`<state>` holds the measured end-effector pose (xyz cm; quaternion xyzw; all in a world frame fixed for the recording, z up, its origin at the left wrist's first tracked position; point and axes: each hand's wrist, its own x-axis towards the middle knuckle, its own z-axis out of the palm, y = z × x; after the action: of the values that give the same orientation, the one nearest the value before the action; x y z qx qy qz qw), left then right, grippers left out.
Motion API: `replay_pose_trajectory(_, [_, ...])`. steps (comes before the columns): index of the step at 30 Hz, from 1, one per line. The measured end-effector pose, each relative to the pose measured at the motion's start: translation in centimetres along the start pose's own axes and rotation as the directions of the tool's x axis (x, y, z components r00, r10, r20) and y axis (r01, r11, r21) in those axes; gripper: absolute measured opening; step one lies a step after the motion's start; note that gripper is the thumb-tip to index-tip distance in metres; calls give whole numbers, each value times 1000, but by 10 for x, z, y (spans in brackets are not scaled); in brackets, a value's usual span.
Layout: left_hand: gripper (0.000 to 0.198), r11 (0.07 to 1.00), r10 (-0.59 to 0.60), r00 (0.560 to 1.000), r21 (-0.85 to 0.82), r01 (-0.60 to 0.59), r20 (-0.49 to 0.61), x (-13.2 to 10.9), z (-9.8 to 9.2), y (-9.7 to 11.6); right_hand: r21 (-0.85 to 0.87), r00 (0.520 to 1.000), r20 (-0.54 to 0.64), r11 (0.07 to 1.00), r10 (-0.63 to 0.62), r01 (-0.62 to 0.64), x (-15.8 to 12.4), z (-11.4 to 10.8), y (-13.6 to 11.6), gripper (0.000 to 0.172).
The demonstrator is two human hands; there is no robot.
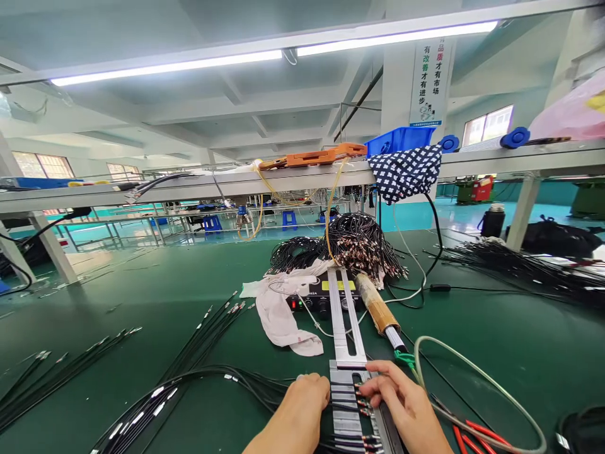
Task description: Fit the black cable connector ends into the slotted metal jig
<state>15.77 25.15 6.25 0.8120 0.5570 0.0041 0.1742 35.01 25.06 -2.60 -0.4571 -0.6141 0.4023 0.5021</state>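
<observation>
A slotted metal fixture lies on the bench in front of me, with black cables laid crosswise in its grooves. Their stripped, metal-tipped ends stick out on the right side. My left hand is closed over black cables at the fixture's left edge; its fingertips are partly hidden. At the right edge, my right hand has its fingertips on the end of one black cable, index finger resting near the fixture's top. A bundle of black cables with white labels runs off leftward from my left hand.
Behind the fixture are a black control box, a white cloth and a tape-wrapped tool handle. Coiled cables are piled farther back. Red-handled pliers lie at right. A shelf crosses above the bench.
</observation>
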Motion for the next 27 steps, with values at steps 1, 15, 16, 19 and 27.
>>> replay_pose_trajectory(1, [20,999,38,999,-23,-38,-13,-4,0,-1,-53,999,17,998,-33,33,-2,-2,1,46])
replay_pose_trajectory(15, [26,963,201,979,180,-201,23,-9,8,0,-607,780,387,500,-492,617,-14,11,-17,27])
replay_pose_trajectory(16, [24,952,202,979,229,-206,37,-8,11,5,-632,762,421,444,-492,635,-14,11,-15,28])
replay_pose_trajectory(19, [26,930,223,973,286,-230,56,-8,19,18,-663,701,494,298,-514,686,-15,12,-10,32])
replay_pose_trajectory(27, [21,974,225,973,19,-226,45,-26,6,0,-414,914,283,822,-291,390,-22,-2,0,30])
